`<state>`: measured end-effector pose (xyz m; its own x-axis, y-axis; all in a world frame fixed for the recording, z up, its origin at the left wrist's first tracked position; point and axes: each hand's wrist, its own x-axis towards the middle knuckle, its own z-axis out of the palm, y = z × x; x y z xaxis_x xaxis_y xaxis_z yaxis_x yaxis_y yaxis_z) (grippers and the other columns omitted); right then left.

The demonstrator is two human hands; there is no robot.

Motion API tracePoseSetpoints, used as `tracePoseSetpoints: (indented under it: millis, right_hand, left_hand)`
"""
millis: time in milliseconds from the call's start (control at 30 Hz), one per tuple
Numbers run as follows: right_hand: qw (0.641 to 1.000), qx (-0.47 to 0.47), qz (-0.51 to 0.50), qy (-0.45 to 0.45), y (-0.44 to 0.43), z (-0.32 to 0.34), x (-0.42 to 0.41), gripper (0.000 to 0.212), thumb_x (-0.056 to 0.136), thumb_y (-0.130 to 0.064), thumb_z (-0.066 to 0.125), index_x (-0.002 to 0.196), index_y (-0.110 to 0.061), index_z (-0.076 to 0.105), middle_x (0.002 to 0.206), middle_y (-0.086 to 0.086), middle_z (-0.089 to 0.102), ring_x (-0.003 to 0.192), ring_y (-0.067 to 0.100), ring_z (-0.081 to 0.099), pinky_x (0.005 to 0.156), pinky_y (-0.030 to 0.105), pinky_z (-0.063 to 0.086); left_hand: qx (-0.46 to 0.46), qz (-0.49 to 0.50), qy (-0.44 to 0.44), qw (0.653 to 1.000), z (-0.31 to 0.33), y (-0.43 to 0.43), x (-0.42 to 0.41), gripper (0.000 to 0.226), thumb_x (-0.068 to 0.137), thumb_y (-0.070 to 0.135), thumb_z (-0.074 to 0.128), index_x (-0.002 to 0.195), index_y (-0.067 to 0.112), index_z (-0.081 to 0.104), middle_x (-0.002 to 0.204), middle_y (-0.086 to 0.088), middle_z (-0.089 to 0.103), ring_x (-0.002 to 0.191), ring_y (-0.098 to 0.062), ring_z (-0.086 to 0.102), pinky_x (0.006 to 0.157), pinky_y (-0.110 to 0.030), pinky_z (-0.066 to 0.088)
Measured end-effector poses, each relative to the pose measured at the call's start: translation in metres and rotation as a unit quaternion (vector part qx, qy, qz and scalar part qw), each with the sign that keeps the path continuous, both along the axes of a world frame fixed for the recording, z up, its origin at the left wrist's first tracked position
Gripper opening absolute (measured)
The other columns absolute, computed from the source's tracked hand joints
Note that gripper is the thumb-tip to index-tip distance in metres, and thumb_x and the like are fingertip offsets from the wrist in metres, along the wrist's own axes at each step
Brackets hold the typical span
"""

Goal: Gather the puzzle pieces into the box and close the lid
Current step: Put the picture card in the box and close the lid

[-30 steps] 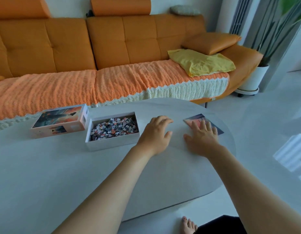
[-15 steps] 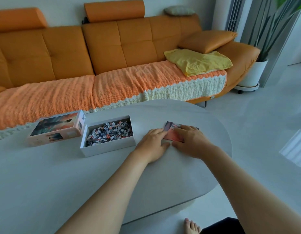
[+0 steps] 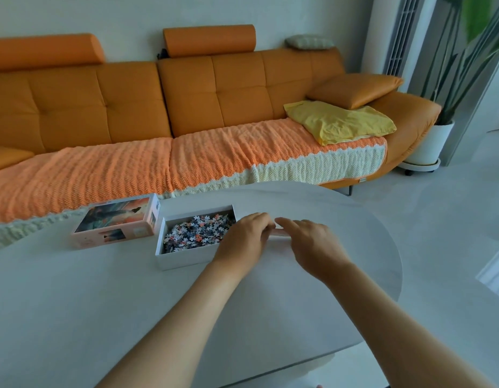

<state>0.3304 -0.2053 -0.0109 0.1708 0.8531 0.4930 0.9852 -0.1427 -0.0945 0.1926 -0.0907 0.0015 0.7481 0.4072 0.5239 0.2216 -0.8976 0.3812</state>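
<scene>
A thin pale card, seen only as a narrow strip, is pinched between the curled fingers of the left hand and the right hand; both thumbs are hidden. The open box of puzzle pieces is partly covered by the left hand. Its lid is laid just beside it on the table.

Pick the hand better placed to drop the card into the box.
Left, likely. Both hold the card, but the left hand sits next to the box; the right hand is farther off.
</scene>
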Motion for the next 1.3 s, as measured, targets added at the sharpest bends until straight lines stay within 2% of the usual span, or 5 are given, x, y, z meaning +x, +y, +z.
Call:
tracePoseSetpoints:
  millis: [233, 600, 867, 1033, 1300]
  right_hand:
    - [0.992, 0.124, -0.023, 0.004, 0.033, 0.029, -0.031, 0.041, 0.084, -0.001, 0.059, 0.122, -0.015, 0.064, 0.118, 0.002, 0.066, 0.107, 0.027, 0.059, 0.08, 0.042, 0.051]
    - [0.994, 0.011, 0.102, 0.042, 0.101, 0.004, -0.093, 0.046, 0.092, -0.004, 0.052, 0.131, -0.026, 0.06, 0.128, 0.001, 0.063, 0.118, 0.027, 0.054, 0.093, 0.044, 0.049]
    - [0.984, -0.147, 0.071, 0.071, 0.103, 0.002, -0.106, 0.047, 0.097, -0.035, 0.029, 0.142, -0.037, 0.041, 0.15, -0.009, 0.038, 0.14, 0.013, 0.028, 0.117, 0.048, 0.014]
    - [0.981, -0.174, 0.051, 0.072, 0.104, 0.006, -0.116, 0.046, 0.097, -0.043, 0.03, 0.142, -0.04, 0.038, 0.152, -0.009, 0.034, 0.142, 0.01, 0.021, 0.116, 0.059, -0.003]
    - [0.976, -0.073, 0.123, 0.165, 0.132, 0.028, -0.159, 0.043, 0.095, -0.03, 0.046, 0.138, -0.03, 0.049, 0.15, 0.0, 0.04, 0.138, 0.02, 0.034, 0.112, 0.038, 0.028]
  left_hand:
    - [0.046, 0.037, -0.105, 0.993, 0.033, 0.027, -0.046, 0.006, 0.087, 0.004, 0.066, 0.09, 0.009, 0.067, 0.083, -0.002, 0.066, 0.079, -0.018, 0.063, 0.065, -0.036, 0.052]
    - [0.004, 0.138, -0.07, 0.988, -0.005, 0.068, -0.143, 0.02, 0.083, 0.011, 0.074, 0.102, 0.016, 0.075, 0.098, 0.003, 0.073, 0.086, -0.015, 0.067, 0.075, -0.028, 0.055]
    - [0.0, 0.132, 0.068, 0.989, -0.03, 0.087, -0.154, 0.032, 0.095, 0.034, 0.057, 0.123, 0.022, 0.067, 0.134, 0.006, 0.059, 0.127, -0.015, 0.049, 0.11, -0.033, 0.03]
    - [0.019, 0.151, 0.064, 0.986, -0.027, 0.094, -0.156, 0.034, 0.095, 0.042, 0.052, 0.119, 0.024, 0.067, 0.127, 0.007, 0.062, 0.122, -0.016, 0.049, 0.106, -0.033, 0.029]
    - [-0.051, 0.222, -0.054, 0.972, -0.002, 0.136, -0.19, 0.035, 0.094, 0.033, 0.057, 0.125, 0.017, 0.062, 0.133, 0.001, 0.056, 0.128, -0.018, 0.042, 0.107, -0.031, 0.03]
